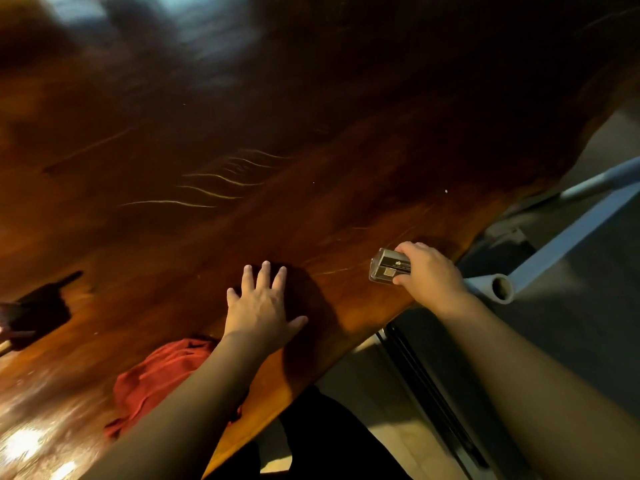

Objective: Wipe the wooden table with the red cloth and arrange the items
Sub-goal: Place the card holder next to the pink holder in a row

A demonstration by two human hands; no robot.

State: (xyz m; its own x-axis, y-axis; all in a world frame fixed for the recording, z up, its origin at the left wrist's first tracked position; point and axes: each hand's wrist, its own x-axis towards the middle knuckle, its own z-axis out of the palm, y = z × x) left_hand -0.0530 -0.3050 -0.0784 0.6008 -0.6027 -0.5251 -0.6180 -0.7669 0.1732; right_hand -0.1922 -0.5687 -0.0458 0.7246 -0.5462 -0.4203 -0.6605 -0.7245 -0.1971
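1 wooden table [311, 140], 1 red cloth [156, 379] by near edge. L hand [259, 306] flat, fingers spread, holds nothing. R hand [429, 271] clamped on 1 clear plastic box [386, 268].

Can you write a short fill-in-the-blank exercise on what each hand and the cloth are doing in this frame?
1. The right hand holds a small clear ____ above the wooden table.
2. The left hand is spread open, fingers apart, holding ____.
3. The red cloth lies on the table, partly hidden under the left ____.

Missing words: box; nothing; forearm
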